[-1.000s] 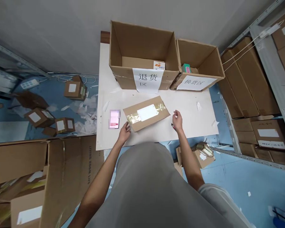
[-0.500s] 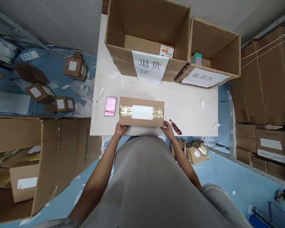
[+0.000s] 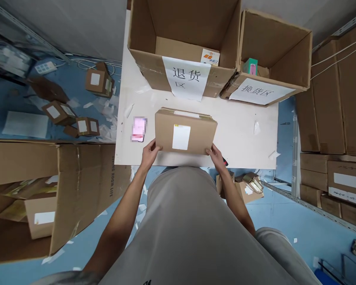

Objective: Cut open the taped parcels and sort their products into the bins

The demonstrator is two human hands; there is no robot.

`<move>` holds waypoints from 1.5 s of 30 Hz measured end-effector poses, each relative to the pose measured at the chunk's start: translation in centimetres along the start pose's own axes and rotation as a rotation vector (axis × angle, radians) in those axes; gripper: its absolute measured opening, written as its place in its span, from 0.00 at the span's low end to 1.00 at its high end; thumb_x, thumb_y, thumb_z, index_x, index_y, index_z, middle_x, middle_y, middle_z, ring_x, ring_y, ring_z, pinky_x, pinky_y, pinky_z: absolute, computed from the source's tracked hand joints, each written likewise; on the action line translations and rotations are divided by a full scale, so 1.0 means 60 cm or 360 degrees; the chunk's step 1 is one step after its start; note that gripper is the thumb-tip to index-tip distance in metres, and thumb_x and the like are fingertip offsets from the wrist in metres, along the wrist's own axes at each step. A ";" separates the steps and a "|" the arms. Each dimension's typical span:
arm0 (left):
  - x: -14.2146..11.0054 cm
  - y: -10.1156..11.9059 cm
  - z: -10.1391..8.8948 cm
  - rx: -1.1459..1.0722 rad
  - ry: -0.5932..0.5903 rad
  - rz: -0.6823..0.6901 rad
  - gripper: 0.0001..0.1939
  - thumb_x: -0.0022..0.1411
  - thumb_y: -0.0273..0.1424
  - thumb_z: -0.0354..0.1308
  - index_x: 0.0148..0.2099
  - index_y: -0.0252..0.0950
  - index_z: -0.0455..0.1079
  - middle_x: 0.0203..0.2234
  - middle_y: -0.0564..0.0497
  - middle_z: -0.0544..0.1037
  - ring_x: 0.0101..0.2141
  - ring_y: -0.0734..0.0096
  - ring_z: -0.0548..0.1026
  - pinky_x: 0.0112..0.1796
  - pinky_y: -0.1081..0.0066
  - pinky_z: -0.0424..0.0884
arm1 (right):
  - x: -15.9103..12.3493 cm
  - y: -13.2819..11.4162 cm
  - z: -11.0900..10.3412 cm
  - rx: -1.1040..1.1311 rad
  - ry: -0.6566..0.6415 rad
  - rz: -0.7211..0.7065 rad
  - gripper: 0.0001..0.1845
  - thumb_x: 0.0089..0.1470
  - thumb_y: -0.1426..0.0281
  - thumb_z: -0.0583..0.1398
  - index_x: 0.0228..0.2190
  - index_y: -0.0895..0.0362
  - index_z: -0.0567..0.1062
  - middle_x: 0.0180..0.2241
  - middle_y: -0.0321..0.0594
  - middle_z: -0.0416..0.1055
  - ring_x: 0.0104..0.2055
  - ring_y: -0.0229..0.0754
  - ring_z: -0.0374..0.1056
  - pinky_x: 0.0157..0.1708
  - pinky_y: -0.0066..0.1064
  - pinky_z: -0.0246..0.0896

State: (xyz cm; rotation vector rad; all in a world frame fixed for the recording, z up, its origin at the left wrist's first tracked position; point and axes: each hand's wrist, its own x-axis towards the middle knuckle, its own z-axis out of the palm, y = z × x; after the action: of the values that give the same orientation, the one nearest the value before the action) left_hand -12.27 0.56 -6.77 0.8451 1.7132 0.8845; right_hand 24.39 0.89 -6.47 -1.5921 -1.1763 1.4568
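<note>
A brown cardboard box [image 3: 169, 136] is tilted up over the white table [image 3: 240, 138], its broad side with a white label facing me. My left hand [image 3: 150, 153] grips its lower left corner, thumb on the front. At the lower right corner, my right hand [image 3: 215, 155] holds it the same way. The box's taped, labelled narrow side shows along the top. Behind my right hand lies a utility knife [image 3: 225, 162], mostly hidden. A pink phone-like item [image 3: 139, 128], blurred out, rests left of the box.
Two large open cartons with Chinese signs stand at the table's back: a left carton [image 3: 151, 73] and a right carton [image 3: 296, 85]. Small boxes [image 3: 99, 82] and scraps litter the floor at left. A big carton [image 3: 86, 190] stands lower left; stacked boxes [image 3: 345, 178] fill the right shelf.
The box has been tipped, so its broad labelled side now faces me instead of the taped narrow side. My right hand has shifted and now covers most of the knife.
</note>
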 end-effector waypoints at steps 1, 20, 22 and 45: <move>-0.001 0.008 0.003 -0.0026 -0.0021 -0.0004 0.33 0.59 0.38 0.66 0.65 0.36 0.84 0.63 0.43 0.87 0.65 0.45 0.81 0.70 0.49 0.75 | 0.001 -0.007 -0.004 0.0009 0.0017 -0.0032 0.37 0.66 0.47 0.64 0.68 0.51 0.81 0.67 0.45 0.81 0.74 0.55 0.72 0.77 0.50 0.66; 0.016 -0.031 0.035 0.0007 -0.0027 -0.0168 0.28 0.56 0.29 0.63 0.59 0.33 0.83 0.59 0.39 0.87 0.64 0.46 0.82 0.70 0.50 0.76 | -0.010 0.063 0.009 -0.0063 0.0241 0.0228 0.30 0.64 0.45 0.65 0.53 0.55 0.85 0.57 0.52 0.85 0.66 0.58 0.77 0.71 0.54 0.72; 0.014 -0.015 0.028 0.0008 0.0023 -0.0058 0.25 0.60 0.34 0.66 0.58 0.32 0.84 0.59 0.38 0.87 0.61 0.47 0.84 0.68 0.52 0.78 | -0.008 0.043 -0.006 -0.0103 0.0303 0.0140 0.31 0.64 0.46 0.65 0.55 0.56 0.86 0.60 0.54 0.83 0.68 0.59 0.74 0.72 0.54 0.70; -0.009 0.006 0.019 0.0047 0.0170 0.0159 0.28 0.68 0.54 0.71 0.53 0.33 0.86 0.53 0.38 0.89 0.52 0.53 0.86 0.57 0.59 0.82 | -0.007 0.024 -0.051 -0.0388 0.0463 -0.0040 0.36 0.67 0.42 0.64 0.59 0.56 0.87 0.60 0.56 0.84 0.60 0.58 0.80 0.67 0.54 0.76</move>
State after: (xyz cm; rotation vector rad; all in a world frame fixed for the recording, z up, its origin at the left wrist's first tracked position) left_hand -10.98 0.47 -6.50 0.9241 1.7930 0.9887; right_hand 27.67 0.29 -7.14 -1.8723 -1.2302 1.0507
